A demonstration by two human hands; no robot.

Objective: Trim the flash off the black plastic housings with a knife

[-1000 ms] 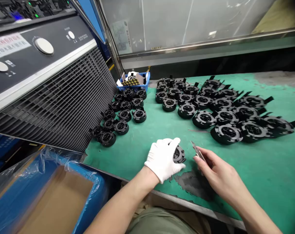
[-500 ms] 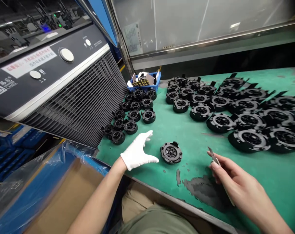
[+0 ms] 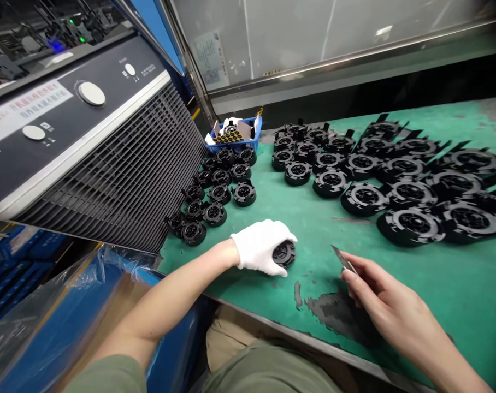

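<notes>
My left hand, in a white glove, is closed around a round black plastic part that rests on the green mat near the table's front edge. My right hand is bare and pinches thin metal tweezers, tip pointing up and left, a short way right of the part. A cluster of small black round parts lies left of centre. A larger group of black round parts with tabs fills the right back of the mat.
A dark machine with a louvred front and white knobs stands at the left. A small blue bin sits at the back. A cardboard box lined with blue plastic is below left. The mat is worn black by the front edge.
Half a second ago my left hand was open and apart from the black part lying on the mat; now it has closed over it. My right hand kept the tweezers.
</notes>
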